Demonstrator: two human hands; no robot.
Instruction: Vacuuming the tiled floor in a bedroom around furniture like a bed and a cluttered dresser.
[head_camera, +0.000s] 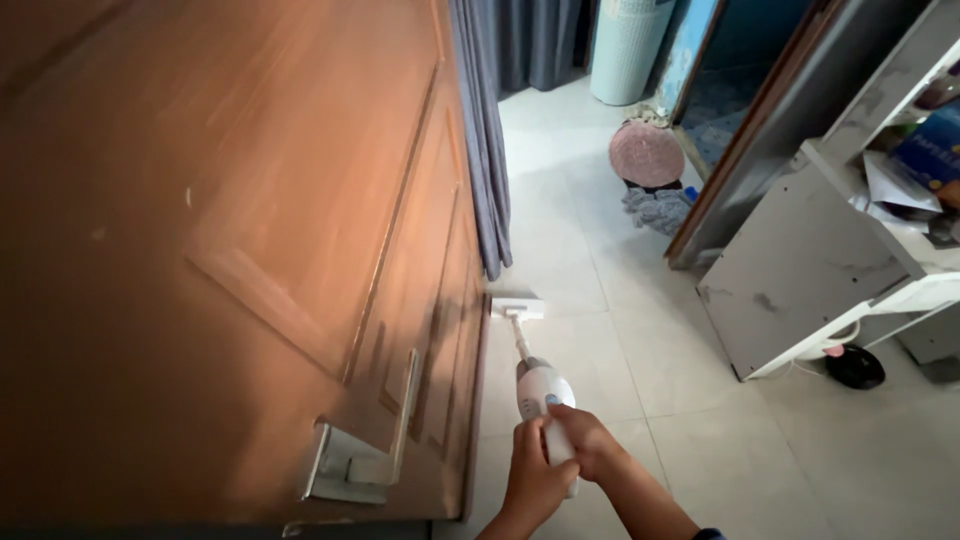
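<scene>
We hold the white stick vacuum with both hands, left hand and right hand closed around its handle. Its floor head sits against the wooden door's bottom edge, beside the grey curtain; open tiled floor lies right of the door.

White stick vacuum, reddish-brown wooden door, grey-blue curtain, pale tiled floor
</scene>
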